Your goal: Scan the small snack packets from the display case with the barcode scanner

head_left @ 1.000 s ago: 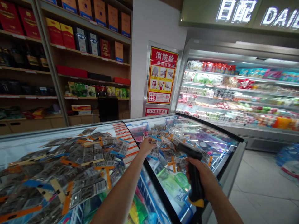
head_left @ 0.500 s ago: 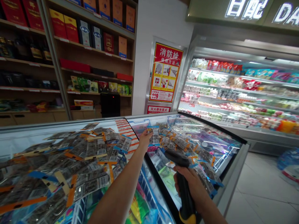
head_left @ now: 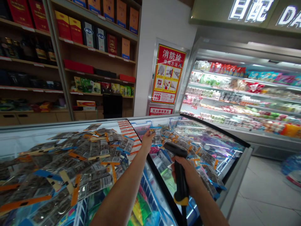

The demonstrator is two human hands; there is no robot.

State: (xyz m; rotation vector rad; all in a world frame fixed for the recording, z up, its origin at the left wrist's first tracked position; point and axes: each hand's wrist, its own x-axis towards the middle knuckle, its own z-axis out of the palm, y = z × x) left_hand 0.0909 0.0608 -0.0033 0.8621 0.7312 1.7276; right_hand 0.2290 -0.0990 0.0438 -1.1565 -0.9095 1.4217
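My left hand (head_left: 147,139) reaches forward over the freezer and pinches the left side of a small snack packet (head_left: 156,136) with blue ends. In my right hand (head_left: 185,175) is a black and yellow barcode scanner (head_left: 179,171), its head angled toward that packet and its cable hanging down. The fingers wrap around the scanner's handle. Many similar packets (head_left: 94,150) with orange, blue and cream ends lie heaped on the glass lid to the left. More packets (head_left: 204,157) are spread over the right lid, beyond and beside the scanner.
A black frame strip (head_left: 160,188) divides the chest freezer's glass lids; frozen bags show beneath. Wooden shelves (head_left: 98,78) with boxes stand behind on the left. A red fire-hydrant notice (head_left: 168,73) hangs on the wall. A lit dairy cooler (head_left: 235,94) stands at the right, above a tiled floor (head_left: 261,188).
The scanner and my right hand have shifted slightly left, and the scanner stands more upright with its cable showing. My left hand still holds the packet. The whole view has shifted slightly.
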